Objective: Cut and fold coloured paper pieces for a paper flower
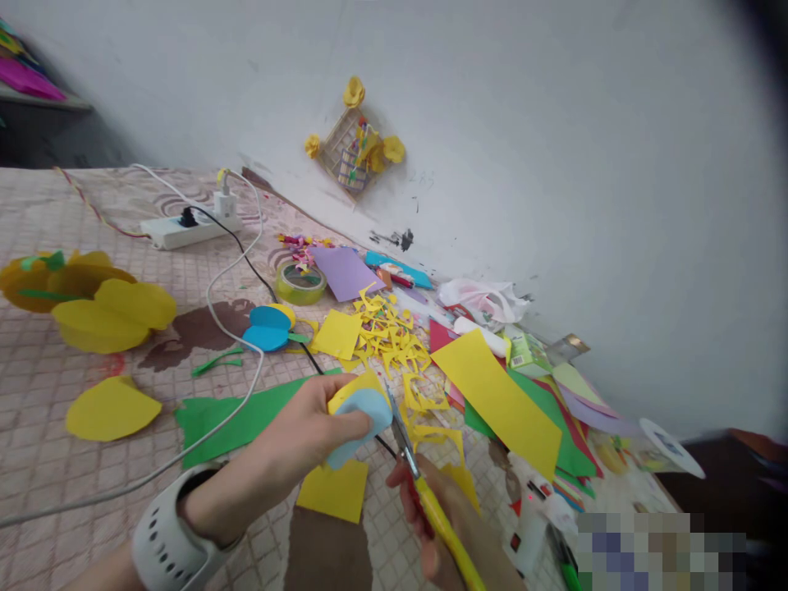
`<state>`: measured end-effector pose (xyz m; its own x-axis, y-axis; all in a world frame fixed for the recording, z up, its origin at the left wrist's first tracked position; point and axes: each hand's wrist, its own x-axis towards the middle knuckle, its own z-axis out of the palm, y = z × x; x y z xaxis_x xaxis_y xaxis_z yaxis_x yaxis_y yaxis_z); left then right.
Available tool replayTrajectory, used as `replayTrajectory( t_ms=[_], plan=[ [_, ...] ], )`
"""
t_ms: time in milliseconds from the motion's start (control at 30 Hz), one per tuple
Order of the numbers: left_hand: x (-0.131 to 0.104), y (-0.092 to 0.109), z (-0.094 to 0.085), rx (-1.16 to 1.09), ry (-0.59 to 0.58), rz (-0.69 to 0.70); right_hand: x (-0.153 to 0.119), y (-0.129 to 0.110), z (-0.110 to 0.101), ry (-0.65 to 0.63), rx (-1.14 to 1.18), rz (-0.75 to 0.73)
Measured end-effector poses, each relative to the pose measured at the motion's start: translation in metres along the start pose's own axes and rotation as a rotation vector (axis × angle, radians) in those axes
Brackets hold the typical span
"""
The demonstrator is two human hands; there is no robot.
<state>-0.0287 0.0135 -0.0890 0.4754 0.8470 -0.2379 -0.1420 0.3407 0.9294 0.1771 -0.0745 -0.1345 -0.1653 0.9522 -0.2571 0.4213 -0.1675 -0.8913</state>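
R hand grips scissors, long axis slanted, tips up-left; L hand pinches blue/yel. paper. Checked tblcloth, pale wall.

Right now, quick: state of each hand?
Left hand: closed, pinching yellow paper with a light-blue rounded piece.
Right hand: closed, holding yellow-handled scissors.
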Motion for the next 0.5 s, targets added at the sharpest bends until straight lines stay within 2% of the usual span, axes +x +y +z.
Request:
replayTrajectory(
  t_ms=[500],
  plan=[
    [0.0015,-0.0008,-0.0005,-0.014,-0.042,0.002,-0.0001,-0.0018,-0.0023,-0.039,-0.009,-0.011]
  ],
)
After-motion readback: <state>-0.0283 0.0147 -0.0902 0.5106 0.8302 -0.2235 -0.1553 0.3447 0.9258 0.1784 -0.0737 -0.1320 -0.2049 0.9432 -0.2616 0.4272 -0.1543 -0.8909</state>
